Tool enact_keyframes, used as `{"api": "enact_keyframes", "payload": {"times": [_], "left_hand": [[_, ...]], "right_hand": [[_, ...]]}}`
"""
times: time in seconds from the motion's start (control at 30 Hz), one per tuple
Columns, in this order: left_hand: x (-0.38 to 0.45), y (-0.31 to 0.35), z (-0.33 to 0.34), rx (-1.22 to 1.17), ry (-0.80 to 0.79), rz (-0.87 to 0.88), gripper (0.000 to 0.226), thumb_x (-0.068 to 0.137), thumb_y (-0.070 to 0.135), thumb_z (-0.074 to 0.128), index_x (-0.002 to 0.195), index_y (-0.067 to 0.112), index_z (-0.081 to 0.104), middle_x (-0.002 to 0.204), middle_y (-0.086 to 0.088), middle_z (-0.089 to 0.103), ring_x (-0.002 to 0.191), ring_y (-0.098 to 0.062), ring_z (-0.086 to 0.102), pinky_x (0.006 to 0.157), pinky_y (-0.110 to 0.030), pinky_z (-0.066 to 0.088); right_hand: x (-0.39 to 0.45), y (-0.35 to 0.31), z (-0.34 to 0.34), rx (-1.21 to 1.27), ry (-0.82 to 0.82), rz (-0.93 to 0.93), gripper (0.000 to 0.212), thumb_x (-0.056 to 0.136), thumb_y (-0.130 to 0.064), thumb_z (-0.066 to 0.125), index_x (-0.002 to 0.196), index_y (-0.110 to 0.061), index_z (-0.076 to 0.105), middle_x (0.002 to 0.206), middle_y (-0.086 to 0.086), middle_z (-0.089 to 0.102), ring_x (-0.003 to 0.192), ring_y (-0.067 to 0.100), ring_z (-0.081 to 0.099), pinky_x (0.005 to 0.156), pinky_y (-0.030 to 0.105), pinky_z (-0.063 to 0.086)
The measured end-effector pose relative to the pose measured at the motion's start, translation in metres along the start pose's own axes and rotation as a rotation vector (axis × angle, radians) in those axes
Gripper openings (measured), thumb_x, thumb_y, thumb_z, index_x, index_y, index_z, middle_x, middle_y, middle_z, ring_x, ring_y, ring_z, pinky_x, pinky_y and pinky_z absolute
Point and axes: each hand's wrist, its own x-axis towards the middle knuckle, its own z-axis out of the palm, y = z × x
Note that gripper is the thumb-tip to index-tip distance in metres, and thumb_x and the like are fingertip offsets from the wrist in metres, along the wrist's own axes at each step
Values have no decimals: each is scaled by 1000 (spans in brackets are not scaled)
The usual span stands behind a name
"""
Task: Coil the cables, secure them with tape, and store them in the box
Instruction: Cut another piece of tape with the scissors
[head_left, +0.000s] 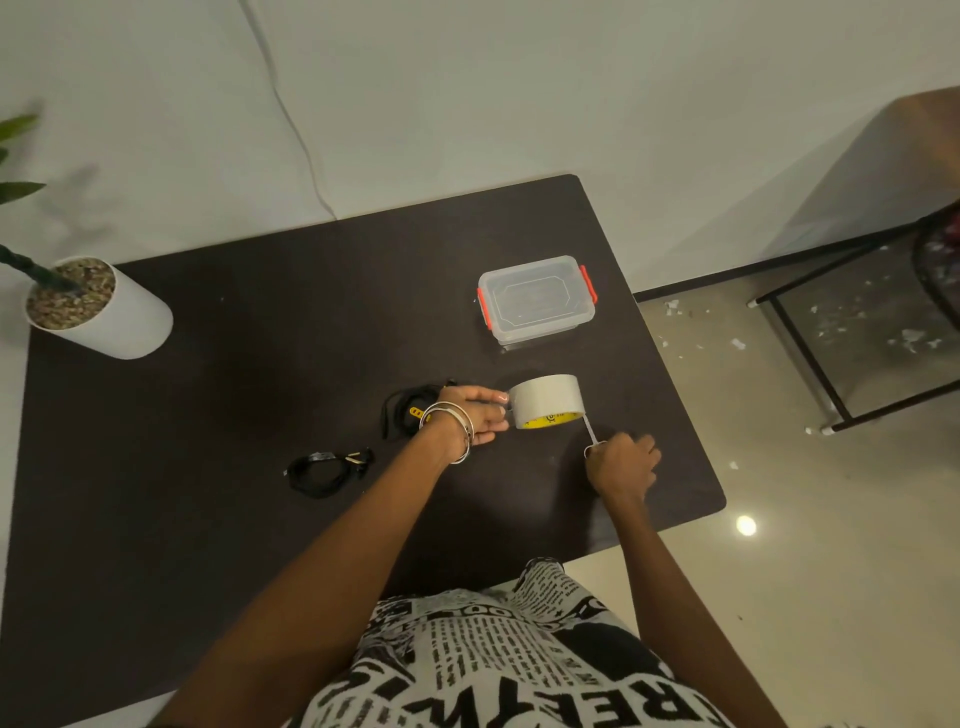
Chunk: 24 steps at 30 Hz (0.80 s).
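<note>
Left hand (480, 415) grips the grey tape roll (545, 401), fingers closed round its left side, thumb on top; roll held on edge, yellow core facing the person. Bangles (451, 428) on the left wrist. Right hand (621, 462) sits just right of and nearer than the roll, fingers pinched shut on the free end of a tape strip (589, 430); the strip runs taut from the roll's lower right edge down to the pinch.

A coiled black cable (402, 410) lies on the dark table (260, 364) just left of the roll, partly behind the left wrist, a yellow tag showing. A second coiled black cable (327, 470) lies further left of the roll and nearer the person, apart from the first.

Clear plastic box (537, 299) with red latches, lid on, stands beyond the roll, well apart from it, near the table's far right corner.

Bare tabletop is wide to the left of the roll, up to a white plant pot (104, 312) at the far left edge. To the right of the roll the table edge is near the right hand.
</note>
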Motion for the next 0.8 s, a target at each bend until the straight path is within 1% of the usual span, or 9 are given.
{"api": "enact_keyframes", "payload": {"times": [0.07, 0.17, 0.33, 0.4, 0.47, 0.53, 0.67, 0.73, 0.8], "left_hand": [[0, 1, 0, 6, 5, -7, 23, 86, -2, 60, 107, 5, 67, 97, -8, 66, 71, -13, 64, 77, -27, 51], [-1, 2, 1, 6, 10, -15, 22, 86, -2, 60, 107, 5, 67, 97, -8, 66, 70, -12, 64, 76, -27, 51], [-3, 2, -1, 2, -4, -10, 24, 87, -2, 59, 109, 5, 66, 98, -9, 66, 71, -12, 63, 78, -28, 51], [-2, 1, -3, 0, -6, -7, 22, 87, -2, 59, 106, 6, 66, 97, -9, 66, 70, -12, 63, 78, -27, 51], [-2, 0, -4, -7, -6, -10, 19, 87, -3, 59, 101, 8, 66, 98, -9, 66, 70, -13, 64, 78, -28, 52], [-2, -1, -5, -19, -13, -19, 17, 86, -4, 59, 96, 9, 67, 98, -10, 66, 72, -14, 65, 78, -30, 53], [-3, -2, -5, -30, -35, -12, 20, 86, -4, 59, 84, 15, 65, 99, -9, 66, 72, -14, 65, 78, -30, 53], [-3, -4, -4, -33, -29, -10, 20, 87, -4, 58, 84, 15, 65, 98, -9, 65, 72, -14, 64, 78, -30, 53], [-2, -5, -4, -31, -18, -12, 19, 87, -5, 58, 91, 12, 66, 98, -10, 65, 72, -14, 64, 77, -31, 53]], "right_hand": [[-1, -2, 1, -87, -38, -20, 35, 90, -23, 59, 116, 0, 54, 133, 21, 37, 125, 38, 34, 102, 51, 34], [-8, -5, 3, -139, -20, -30, 39, 89, -23, 60, 118, -1, 49, 133, 22, 36, 126, 37, 33, 102, 49, 35], [-17, 2, 8, -279, 97, -130, 39, 89, -25, 59, 116, 1, 50, 120, 21, 48, 111, 32, 48, 92, 38, 45], [-16, 6, 5, -277, 74, -211, 33, 91, -18, 55, 117, 3, 50, 116, 20, 53, 108, 32, 53, 93, 36, 44], [-15, 8, 0, -161, 35, -240, 27, 91, -6, 55, 115, 6, 50, 113, 22, 56, 106, 34, 56, 93, 38, 45], [-12, 10, -5, -64, 40, -201, 24, 90, -2, 57, 112, 7, 53, 111, 24, 60, 102, 35, 58, 89, 39, 48], [-14, 15, -6, -58, 92, -150, 21, 91, -2, 56, 109, 7, 60, 105, 25, 62, 97, 36, 59, 81, 40, 50], [-17, 18, -7, -11, 105, -65, 20, 91, -5, 57, 106, 7, 63, 103, 24, 62, 95, 36, 59, 79, 41, 52], [-18, 21, -9, 99, 86, 57, 21, 90, -12, 61, 100, 6, 64, 95, 21, 64, 89, 34, 62, 74, 39, 53]]}}
